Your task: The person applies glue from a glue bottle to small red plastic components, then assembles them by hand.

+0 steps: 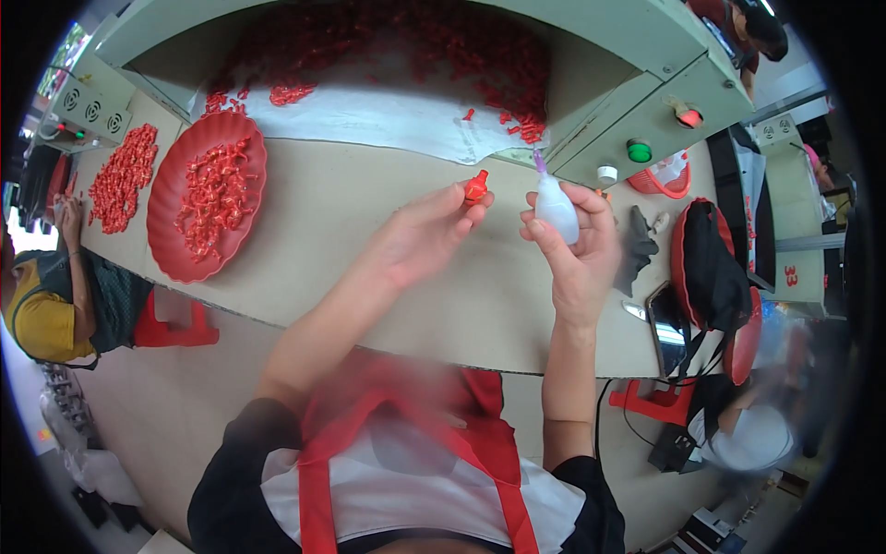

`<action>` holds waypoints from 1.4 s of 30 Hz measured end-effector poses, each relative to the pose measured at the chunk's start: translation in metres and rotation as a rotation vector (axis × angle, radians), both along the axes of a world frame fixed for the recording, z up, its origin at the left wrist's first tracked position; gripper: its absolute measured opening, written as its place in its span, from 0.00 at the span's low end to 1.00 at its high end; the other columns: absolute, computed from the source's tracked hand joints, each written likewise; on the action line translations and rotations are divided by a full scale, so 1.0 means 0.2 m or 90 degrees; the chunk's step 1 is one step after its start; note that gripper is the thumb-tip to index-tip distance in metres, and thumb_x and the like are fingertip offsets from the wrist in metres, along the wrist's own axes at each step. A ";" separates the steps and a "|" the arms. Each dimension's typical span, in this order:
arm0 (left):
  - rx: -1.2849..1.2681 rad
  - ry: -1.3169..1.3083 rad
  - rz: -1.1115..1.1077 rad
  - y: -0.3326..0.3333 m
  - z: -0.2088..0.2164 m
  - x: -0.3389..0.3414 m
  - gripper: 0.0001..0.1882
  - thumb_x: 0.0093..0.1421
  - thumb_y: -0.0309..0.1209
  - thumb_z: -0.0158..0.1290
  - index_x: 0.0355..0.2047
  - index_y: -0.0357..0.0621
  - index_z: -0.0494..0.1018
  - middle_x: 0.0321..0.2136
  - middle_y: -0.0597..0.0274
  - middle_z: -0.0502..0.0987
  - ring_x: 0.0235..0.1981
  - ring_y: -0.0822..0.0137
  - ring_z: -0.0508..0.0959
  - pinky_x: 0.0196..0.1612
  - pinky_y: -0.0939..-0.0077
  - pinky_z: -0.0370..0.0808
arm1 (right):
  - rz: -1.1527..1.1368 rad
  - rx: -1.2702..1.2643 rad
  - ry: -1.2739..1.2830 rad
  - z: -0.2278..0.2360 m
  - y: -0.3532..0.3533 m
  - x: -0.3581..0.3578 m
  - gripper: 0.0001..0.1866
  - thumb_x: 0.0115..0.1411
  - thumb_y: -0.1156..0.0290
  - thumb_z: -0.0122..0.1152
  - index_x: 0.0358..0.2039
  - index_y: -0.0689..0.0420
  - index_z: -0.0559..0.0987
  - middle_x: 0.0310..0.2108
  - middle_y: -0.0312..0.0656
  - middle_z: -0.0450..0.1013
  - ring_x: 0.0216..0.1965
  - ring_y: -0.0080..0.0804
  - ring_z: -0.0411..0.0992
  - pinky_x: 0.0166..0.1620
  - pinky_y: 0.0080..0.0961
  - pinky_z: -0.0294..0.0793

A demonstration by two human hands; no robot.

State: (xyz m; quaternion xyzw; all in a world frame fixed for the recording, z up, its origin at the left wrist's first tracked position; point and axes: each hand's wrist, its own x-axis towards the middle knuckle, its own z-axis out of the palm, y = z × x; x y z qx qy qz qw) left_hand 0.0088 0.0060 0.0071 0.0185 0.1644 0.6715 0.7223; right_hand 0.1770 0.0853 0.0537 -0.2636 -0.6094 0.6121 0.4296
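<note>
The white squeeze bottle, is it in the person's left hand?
No, the right hand holds the white squeeze bottle, while the left hand holds a small red piece.

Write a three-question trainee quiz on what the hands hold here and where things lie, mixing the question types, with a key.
1. Multiple choice: What is in the right hand?
A) A paintbrush
B) A white bottle with a purple tip
C) A screwdriver

2. True or false: The left hand holds a small red piece at its fingertips.

3. Fill the gap: The scalloped red tray lies to the ____ of both hands.

Key: 1. B; 2. True; 3. left.
</note>
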 end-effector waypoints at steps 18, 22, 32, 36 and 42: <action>0.050 0.021 -0.030 -0.03 0.05 0.03 0.14 0.62 0.36 0.47 0.43 0.39 0.70 0.30 0.65 0.72 0.28 0.77 0.73 0.33 0.85 0.71 | -0.072 0.053 0.043 -0.02 -0.08 0.04 0.21 0.45 0.78 0.66 0.40 0.63 0.70 0.34 0.40 0.71 0.32 0.21 0.70 0.35 0.15 0.70; -0.117 0.046 0.039 -0.01 0.09 0.05 0.17 0.63 0.35 0.46 0.47 0.37 0.66 0.31 0.59 0.71 0.25 0.74 0.70 0.25 0.89 0.71 | -0.092 0.171 0.029 -0.02 -0.08 0.06 0.22 0.43 0.79 0.68 0.39 0.63 0.70 0.32 0.41 0.72 0.30 0.22 0.71 0.34 0.16 0.71; 0.028 0.106 0.012 -0.02 0.08 0.05 0.18 0.62 0.35 0.47 0.49 0.39 0.66 0.34 0.62 0.73 0.34 0.73 0.75 0.38 0.82 0.72 | -0.114 0.456 -0.068 -0.02 -0.11 0.07 0.20 0.46 0.72 0.66 0.38 0.66 0.71 0.36 0.46 0.71 0.30 0.26 0.70 0.33 0.18 0.70; -0.002 0.135 0.026 -0.02 0.07 0.05 0.17 0.62 0.34 0.47 0.48 0.38 0.67 0.34 0.62 0.74 0.36 0.72 0.75 0.40 0.80 0.73 | -0.148 0.515 -0.063 0.00 -0.10 0.03 0.20 0.37 0.81 0.68 0.34 0.65 0.73 0.23 0.44 0.74 0.17 0.30 0.70 0.21 0.19 0.69; 0.007 0.086 0.023 -0.02 0.05 0.05 0.17 0.63 0.31 0.45 0.50 0.37 0.63 0.39 0.54 0.72 0.35 0.69 0.78 0.39 0.79 0.79 | -0.146 0.533 -0.066 -0.01 -0.09 0.02 0.19 0.38 0.81 0.67 0.33 0.65 0.73 0.23 0.43 0.74 0.16 0.30 0.69 0.20 0.19 0.67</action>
